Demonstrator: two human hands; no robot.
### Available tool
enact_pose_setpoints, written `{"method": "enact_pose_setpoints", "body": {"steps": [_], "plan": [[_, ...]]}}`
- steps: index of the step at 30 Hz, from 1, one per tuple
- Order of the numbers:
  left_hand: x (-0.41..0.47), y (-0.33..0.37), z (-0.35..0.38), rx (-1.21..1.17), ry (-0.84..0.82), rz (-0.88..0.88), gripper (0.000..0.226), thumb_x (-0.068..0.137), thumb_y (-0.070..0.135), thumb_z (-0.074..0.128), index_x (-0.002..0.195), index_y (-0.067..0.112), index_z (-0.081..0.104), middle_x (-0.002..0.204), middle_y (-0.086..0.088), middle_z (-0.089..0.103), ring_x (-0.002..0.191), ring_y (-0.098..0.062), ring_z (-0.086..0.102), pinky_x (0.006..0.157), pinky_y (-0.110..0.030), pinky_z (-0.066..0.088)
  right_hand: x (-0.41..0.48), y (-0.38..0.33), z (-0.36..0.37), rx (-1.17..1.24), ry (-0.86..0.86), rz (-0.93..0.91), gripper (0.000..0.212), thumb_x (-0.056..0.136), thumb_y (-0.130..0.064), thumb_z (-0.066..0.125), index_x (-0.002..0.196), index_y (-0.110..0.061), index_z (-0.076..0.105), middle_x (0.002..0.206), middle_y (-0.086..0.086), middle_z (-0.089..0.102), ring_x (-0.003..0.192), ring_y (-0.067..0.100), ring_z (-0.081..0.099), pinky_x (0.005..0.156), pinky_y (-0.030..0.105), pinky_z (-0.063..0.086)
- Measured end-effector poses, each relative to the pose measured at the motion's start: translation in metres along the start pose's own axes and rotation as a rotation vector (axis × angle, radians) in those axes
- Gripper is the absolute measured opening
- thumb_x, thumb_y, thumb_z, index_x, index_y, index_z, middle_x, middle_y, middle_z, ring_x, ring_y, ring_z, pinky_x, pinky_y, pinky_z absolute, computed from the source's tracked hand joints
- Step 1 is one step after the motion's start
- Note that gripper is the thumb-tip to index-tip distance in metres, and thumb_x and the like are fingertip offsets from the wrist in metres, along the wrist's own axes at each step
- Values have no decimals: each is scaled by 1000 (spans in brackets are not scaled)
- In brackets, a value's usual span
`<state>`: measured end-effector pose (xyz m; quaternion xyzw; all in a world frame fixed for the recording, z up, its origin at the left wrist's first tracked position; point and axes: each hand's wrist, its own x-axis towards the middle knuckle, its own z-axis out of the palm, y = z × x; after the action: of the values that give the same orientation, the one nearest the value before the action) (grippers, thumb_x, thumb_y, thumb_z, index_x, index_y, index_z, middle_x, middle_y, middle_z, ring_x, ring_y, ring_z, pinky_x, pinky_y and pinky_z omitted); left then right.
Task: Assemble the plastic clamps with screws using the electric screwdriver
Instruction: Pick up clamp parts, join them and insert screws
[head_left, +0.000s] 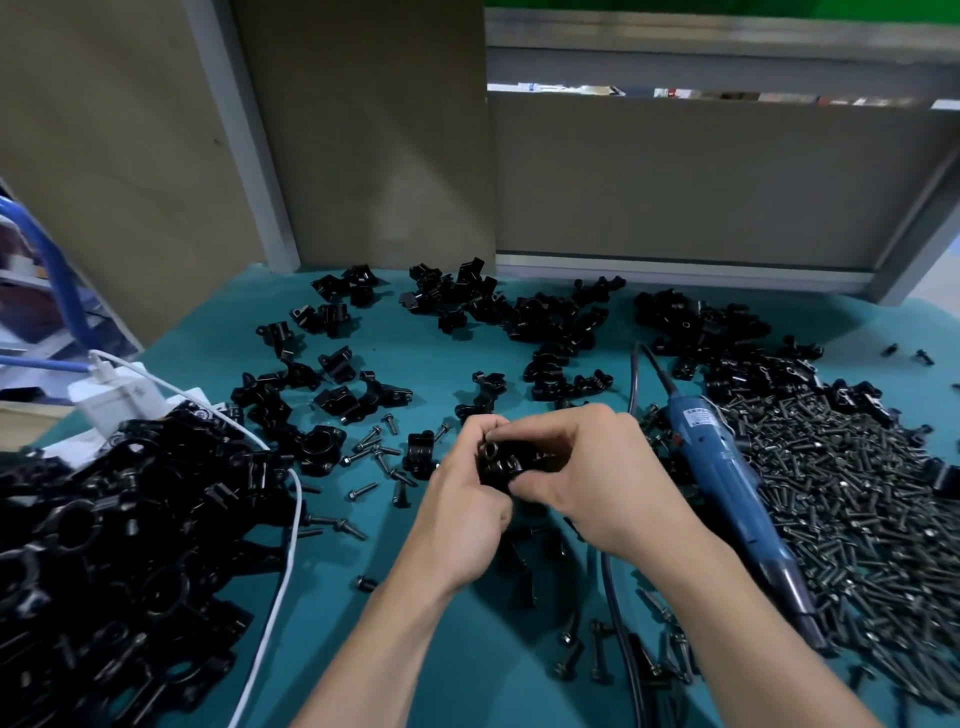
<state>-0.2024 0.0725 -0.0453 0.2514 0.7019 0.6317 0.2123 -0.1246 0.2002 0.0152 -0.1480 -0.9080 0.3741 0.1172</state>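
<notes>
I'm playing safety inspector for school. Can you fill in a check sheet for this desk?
Surface: teal mat, mostly covered by parts.
Job's things: black clamp, held; loose clamp pieces behind; clamp heap left; screw pile and electric screwdriver lying right.
Clutter: stray screws mid-mat; white charger left.
Hands: left hand and right hand both grip the clamp.
Cables: white cable crosses the mat; dark screwdriver cord beside the right arm.
Surroundings: cardboard panels, grey metal frame behind.

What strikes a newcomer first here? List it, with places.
Mid-frame, the left hand and right hand together hold a black clamp. A blue screwdriver lies unheld just right of them, beside a big screw pile on the right. A dark heap of clamps fills the lower left.
</notes>
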Motion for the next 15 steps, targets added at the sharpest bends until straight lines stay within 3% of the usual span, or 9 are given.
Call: {"method": "enact_pose_setpoints", "body": {"steps": [5,8,10,15], "plan": [[-5,0,4,-28,-34,26,75,48,7,44,115,37,56,61,3,45,53,-17,33,50,-33,24,-1,4,-2,-3,45,-34,48,74,-11,87,109,-43,79,98,-25,76,89,-12,67,81,4,51],[-5,0,8,-108,21,63,71,51,15,53,119,34,53,96,8,65,74,-14,52,64,-39,41,0,8,-1,26,61,-17,52,73,-10,87,115,-39,77,89,-34,69,93,-14,67,85,9,55],[-4,3,8,-121,23,81,57,60,28,61,118,33,57,108,12,67,85,-12,58,75,-38,47,1,11,-4,27,67,4,65,74,-13,88,128,-43,69,87,-32,69,94,-10,69,85,14,57],[-1,7,7,-150,-22,119,23,87,33,70,110,32,71,109,-5,73,88,-18,65,76,-35,54,1,13,-2,77,112,-31,95,76,-8,83,146,-56,41,121,-22,70,91,-6,70,80,19,61]]}}
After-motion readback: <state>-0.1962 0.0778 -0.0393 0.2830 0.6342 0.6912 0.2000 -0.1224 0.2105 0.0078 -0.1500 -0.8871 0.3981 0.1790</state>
